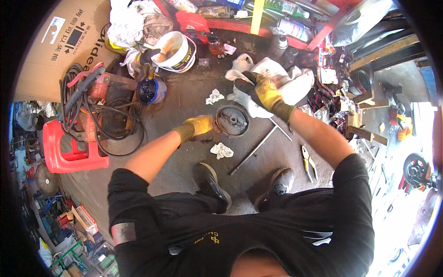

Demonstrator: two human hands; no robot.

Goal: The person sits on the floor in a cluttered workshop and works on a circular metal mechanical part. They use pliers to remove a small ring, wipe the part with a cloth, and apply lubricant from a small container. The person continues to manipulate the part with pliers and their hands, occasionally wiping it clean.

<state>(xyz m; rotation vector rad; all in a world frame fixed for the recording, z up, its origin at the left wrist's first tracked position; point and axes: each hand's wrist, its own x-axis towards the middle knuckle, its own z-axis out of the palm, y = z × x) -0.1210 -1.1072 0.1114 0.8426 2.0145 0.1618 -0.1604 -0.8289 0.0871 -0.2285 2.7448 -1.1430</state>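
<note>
A round, dark metal drum [232, 121] with a raised hub at its centre sits on the floor in front of me. My left hand [201, 125], in a yellow work glove, is closed at the drum's left rim; its fingertips are partly hidden. Farther off to the right, my gloved right hand [268, 92] is closed among crumpled white rags [295, 85]. A dark, elongated thing [247, 88] lies against its fingers, and I cannot make out what it is. Crumpled white wipes [222, 150] lie near the drum, with another wipe [214, 97] beyond it.
A T-handle wrench [258, 147] and yellow-handled pliers [308, 164] lie before my feet. To the left are a red stool [69, 150], coiled black cable [78, 92] and a blue tub [152, 91]. A white bucket [177, 57] and a red shelf [221, 25] of bottles stand at the back.
</note>
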